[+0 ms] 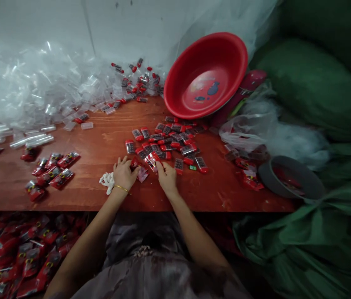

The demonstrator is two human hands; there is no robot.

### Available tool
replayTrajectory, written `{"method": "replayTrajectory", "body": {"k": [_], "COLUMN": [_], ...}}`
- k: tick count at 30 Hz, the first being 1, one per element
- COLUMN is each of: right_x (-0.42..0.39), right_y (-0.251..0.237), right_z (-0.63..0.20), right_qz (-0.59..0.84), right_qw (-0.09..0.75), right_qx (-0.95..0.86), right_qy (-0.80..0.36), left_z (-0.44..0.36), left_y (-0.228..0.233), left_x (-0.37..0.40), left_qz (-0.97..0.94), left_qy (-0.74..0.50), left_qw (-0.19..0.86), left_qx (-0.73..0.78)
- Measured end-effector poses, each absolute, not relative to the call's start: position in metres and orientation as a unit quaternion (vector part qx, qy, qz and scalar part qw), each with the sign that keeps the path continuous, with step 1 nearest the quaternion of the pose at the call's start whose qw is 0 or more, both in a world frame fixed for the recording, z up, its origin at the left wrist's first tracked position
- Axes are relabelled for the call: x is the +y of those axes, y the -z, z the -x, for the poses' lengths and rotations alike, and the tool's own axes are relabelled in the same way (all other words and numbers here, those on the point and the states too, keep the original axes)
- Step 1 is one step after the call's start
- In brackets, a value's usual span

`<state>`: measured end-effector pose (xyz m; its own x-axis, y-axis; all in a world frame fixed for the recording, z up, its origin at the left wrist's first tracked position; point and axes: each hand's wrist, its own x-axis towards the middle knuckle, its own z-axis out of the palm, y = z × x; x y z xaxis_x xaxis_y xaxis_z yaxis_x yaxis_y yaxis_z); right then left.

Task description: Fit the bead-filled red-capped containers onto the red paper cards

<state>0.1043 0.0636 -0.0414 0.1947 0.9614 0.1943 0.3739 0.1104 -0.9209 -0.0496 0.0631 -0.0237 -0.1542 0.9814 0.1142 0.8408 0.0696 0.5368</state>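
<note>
Head view: red-brown wooden tabletop [106, 141] against a white wall. Red basin [205, 74] tilted at the back. In front of the basin, both hands pinch one red packet [152, 160]: left hand [124, 174], right hand [167, 176]. Loose packet pile [167, 141] between basin and hands. Clear sleeves [22, 91] far left of basin. Fingertips partly hidden; packet print unreadable.

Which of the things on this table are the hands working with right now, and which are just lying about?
In hand:
left hand
right hand
red packet between them
loose pile of small red items
clear sleeves

Lying about:
red basin
grey bowl
white cloth
green sacks
</note>
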Motion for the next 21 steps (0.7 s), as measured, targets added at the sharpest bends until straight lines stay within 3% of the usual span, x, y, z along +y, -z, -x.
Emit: {"method": "replayTrajectory", "body": {"k": [3,8,10,15,21], "right_x": [0.062,0.06,0.058,0.046,0.032], "right_y": [0.044,0.04,0.034,0.023,0.028], "right_z": [-0.103,-0.102,-0.104,-0.1,-0.103], "right_qz": [0.602,0.616,0.599,0.555,0.535], "right_qw": [0.484,0.508,0.523,0.542,0.498], "right_qx": [-0.573,-0.546,-0.539,-0.548,-0.637], "right_qy": [-0.275,-0.255,-0.276,-0.314,-0.242], "left_z": [0.047,0.044,0.04,0.017,-0.002], "left_y": [0.025,0.01,0.002,-0.005,-0.008], "left_x": [0.07,0.061,0.052,0.037,0.035], "left_qz": [-0.644,-0.638,-0.628,-0.45,-0.316], "left_qy": [-0.227,-0.363,-0.41,-0.501,-0.57], "left_qw": [0.068,0.033,0.131,0.49,0.556], "left_qx": [0.727,0.678,0.649,0.554,0.516]}}
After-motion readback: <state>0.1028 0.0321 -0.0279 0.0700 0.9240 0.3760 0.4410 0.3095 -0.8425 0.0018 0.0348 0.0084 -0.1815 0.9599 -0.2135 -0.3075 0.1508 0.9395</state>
